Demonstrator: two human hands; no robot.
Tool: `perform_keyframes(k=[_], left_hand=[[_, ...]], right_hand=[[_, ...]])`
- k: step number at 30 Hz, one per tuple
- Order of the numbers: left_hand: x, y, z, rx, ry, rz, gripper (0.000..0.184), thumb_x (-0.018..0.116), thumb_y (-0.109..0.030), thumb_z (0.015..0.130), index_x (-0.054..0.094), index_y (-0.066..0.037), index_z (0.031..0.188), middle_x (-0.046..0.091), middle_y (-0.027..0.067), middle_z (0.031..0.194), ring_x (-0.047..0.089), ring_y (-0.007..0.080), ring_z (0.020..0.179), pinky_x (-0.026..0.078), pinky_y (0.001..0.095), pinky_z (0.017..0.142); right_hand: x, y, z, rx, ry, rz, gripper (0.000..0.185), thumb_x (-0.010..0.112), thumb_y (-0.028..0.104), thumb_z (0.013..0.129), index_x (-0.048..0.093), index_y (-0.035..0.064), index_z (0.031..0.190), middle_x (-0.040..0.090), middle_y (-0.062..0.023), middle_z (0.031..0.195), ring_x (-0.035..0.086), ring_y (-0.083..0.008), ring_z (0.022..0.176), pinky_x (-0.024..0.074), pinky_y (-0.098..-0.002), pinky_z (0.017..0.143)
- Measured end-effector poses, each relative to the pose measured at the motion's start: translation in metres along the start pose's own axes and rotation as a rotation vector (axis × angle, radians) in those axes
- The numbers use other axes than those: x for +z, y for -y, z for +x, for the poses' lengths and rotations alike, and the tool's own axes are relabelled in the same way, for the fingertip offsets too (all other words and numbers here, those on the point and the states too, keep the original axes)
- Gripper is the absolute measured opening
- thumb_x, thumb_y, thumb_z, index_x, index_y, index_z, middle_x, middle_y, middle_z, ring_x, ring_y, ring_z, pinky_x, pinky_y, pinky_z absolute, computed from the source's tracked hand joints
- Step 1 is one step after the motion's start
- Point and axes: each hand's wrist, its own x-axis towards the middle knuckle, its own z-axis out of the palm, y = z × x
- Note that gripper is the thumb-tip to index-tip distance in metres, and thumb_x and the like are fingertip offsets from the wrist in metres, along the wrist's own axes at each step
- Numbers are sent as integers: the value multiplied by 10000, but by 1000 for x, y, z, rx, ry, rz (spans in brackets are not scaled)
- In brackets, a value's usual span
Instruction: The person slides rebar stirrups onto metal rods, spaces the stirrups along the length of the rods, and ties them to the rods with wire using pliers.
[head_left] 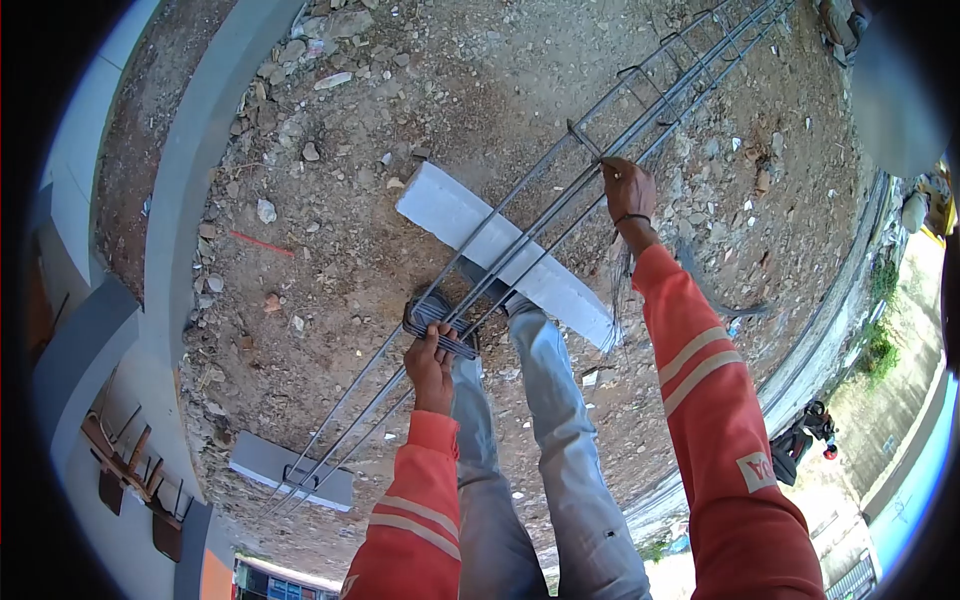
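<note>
A long cage of steel rebar runs diagonally from lower left to upper right, with square stirrups spaced along its far part. My left hand is closed round a stack of stirrups bunched on the bars near my feet. Farther up the cage, my right hand is closed with its fingertips at one of the bars, beside a stirrup. Whether a small piece is pinched there is hidden. Thin dark wires hang below that hand, near the block's end; I cannot tell if it holds them.
Pale blocks lie under the cage at its middle and lower left. Rubble and stones cover the dirt ground. A low curved wall edge borders the left. Loose wire lies at right; a dark bundle sits farther off.
</note>
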Motion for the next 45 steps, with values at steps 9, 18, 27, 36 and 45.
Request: perform_keyframes(k=[9,18,27,36,45], left_hand=[[1,1,-4,0,-1,-15,211,650,-173,925,629,-32,1080,682,60,991,654,157,885,507,257,740],[-18,8,5,9,96,-10,248,621,-149,937,589,-15,1144,653,90,1079,634,208,990,512,317,866],[-19,11,7,17,97,-33,247,621,-155,937,588,-21,1141,654,90,1083,643,208,961,514,322,859],[-14,8,3,-7,81,-126,208,661,-102,904,638,-2,1085,684,67,969,672,188,905,568,295,814],[-23,10,10,-18,155,-69,237,655,-112,908,631,-29,1128,663,41,973,649,161,871,540,298,772]], right_hand=[[-11,13,2,207,98,-136,201,644,321,848,728,163,940,700,-110,926,662,-343,872,521,-435,738],[2,6,-12,135,-60,-41,178,613,245,848,722,139,942,679,-132,934,648,-346,854,512,-420,750],[0,-5,5,43,-75,-100,138,587,174,868,692,97,916,657,-127,905,633,-358,843,500,-431,729],[-7,-13,11,-28,-57,-103,138,587,157,862,694,106,933,651,-128,880,632,-350,836,494,-429,733],[8,130,-127,0,467,345,126,669,146,831,679,75,934,677,-120,903,663,-300,726,526,-376,646]])
